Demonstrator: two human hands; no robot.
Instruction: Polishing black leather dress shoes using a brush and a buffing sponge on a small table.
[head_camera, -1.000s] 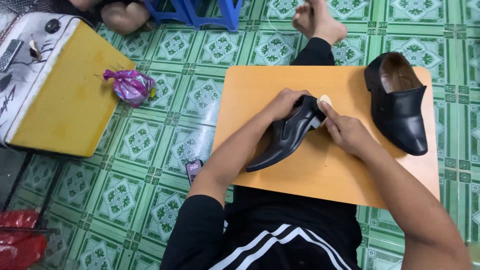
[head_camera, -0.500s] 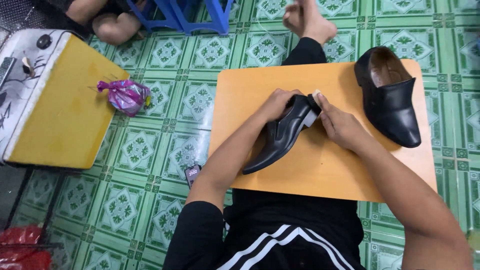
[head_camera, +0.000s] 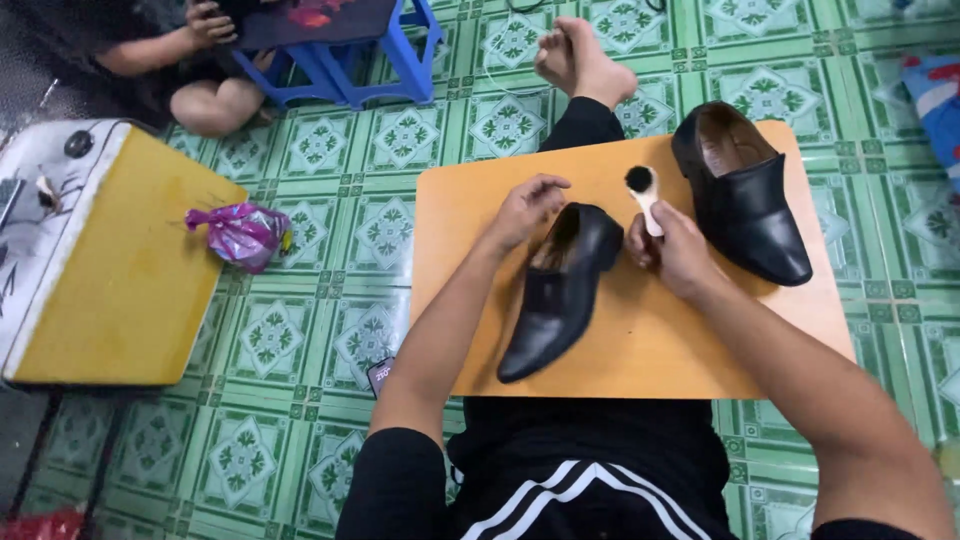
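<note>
A black leather shoe (head_camera: 556, 296) lies on an orange board (head_camera: 640, 340) over my lap, toe toward me. My left hand (head_camera: 523, 210) rests on the shoe's heel opening and steadies it. My right hand (head_camera: 672, 248) grips a small white-handled brush (head_camera: 643, 193) with dark bristles, lifted just off the shoe's heel. A second black shoe (head_camera: 745, 190) stands on the board's far right corner, apart from both hands.
A yellow and white box (head_camera: 95, 250) stands at the left, with a purple plastic bag (head_camera: 240, 233) beside it. A phone (head_camera: 381, 375) lies on the green tiled floor. Another person sits by a blue stool (head_camera: 340, 50) at the back.
My right hand has pulled the brush up off the shoe's heel, so its bristles now show. The shoe has turned more upright on the board. The camera has tilted down.
</note>
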